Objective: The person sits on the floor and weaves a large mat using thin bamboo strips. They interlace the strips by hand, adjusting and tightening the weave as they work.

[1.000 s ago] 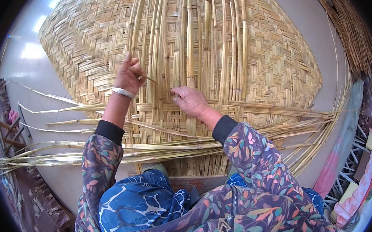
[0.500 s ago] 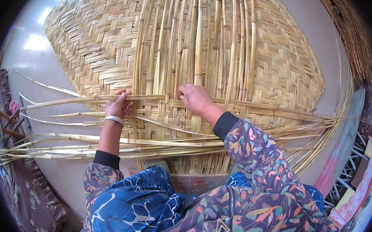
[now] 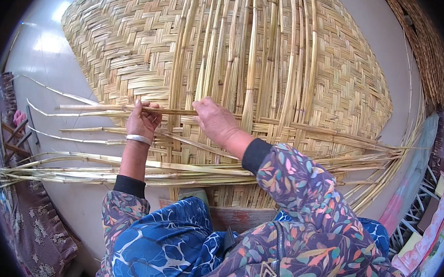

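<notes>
matt dry reed mat w/ glossy smooth floor.

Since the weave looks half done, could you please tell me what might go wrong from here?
1. The horizontal reed strip, pinched by the left hand, could snap or kink if forced.
2. The loose upright strips, pressed only by the right hand, may spring out of order.
3. The strip ends lying loose across the floor could snag.

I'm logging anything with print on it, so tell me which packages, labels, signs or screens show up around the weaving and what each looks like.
None in view: no package, label, sign or screen. Only the woven reed mat, loose reed strips, and patterned cloths at the right edge.
</notes>
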Available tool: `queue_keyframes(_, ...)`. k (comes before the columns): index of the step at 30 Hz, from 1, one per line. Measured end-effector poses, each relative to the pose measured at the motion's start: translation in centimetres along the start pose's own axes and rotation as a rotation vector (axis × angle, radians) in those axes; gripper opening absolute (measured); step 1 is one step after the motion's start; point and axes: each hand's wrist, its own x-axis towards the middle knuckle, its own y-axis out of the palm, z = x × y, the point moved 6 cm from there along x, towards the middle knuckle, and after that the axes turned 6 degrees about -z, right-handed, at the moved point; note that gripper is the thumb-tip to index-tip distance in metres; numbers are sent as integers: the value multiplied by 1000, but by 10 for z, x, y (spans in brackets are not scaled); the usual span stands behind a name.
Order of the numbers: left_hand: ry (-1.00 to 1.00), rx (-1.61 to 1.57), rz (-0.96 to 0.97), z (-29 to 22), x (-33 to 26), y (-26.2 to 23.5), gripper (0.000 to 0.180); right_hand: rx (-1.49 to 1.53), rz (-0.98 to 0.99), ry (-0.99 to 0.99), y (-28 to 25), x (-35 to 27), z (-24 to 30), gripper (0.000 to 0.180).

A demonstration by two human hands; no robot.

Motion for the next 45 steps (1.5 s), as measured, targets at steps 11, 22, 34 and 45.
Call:
queue_keyframes(11,109,713,374,-16,2,51,48,-48,-88,100,6,11,0,17)
queue_keyframes(22,499,1393,-28,-18,36,73,31,-23,-165,248,4,13,-7,18)
queue_keyframes(34,738,1809,164,-19,29,108,27,47,-161,332,-6,15,-9,18)
queue_keyframes(45,18,1210,406,-5,33,102,27,141,-64,503,-5,18,-19,21)
